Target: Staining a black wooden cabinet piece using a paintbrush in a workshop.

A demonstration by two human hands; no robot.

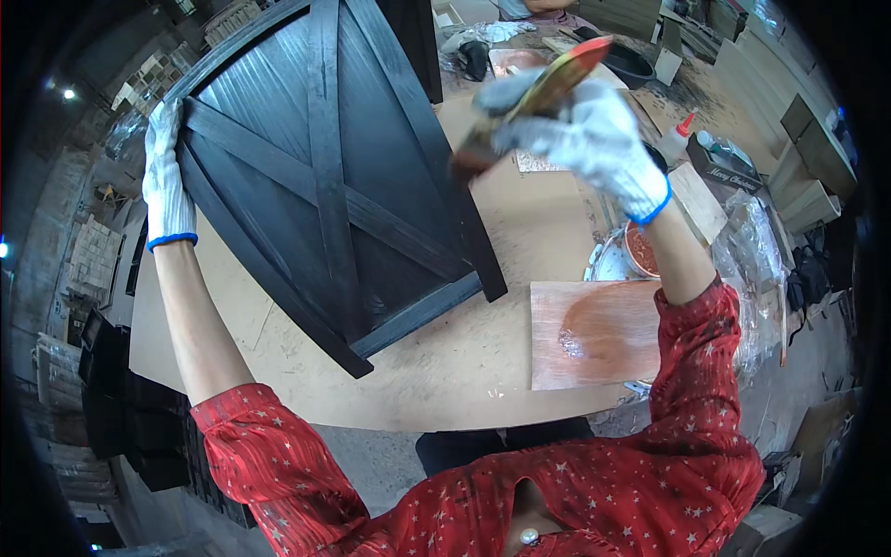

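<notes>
A black wooden piece (320, 186) with crossed slats and short legs is tilted up over the left half of the table. Its left edge is in the grip of my left hand (165, 176), which wears a white glove with a blue cuff. My right hand (599, 139), gloved the same way, is closed round a flat paintbrush (557, 79) in the air right of the black piece. The brush's handle has a red end pointing up and right; its dark bristles, blurred, hang near the piece's right edge.
A board (603, 320) with a wet brown patch lies at the front right of the tabletop (445, 371). Behind it stands a tub of reddish stuff (642, 251). Farther back are a red-capped bottle (682, 130), a black basin (626, 67) and clear plastic wrap (750, 241).
</notes>
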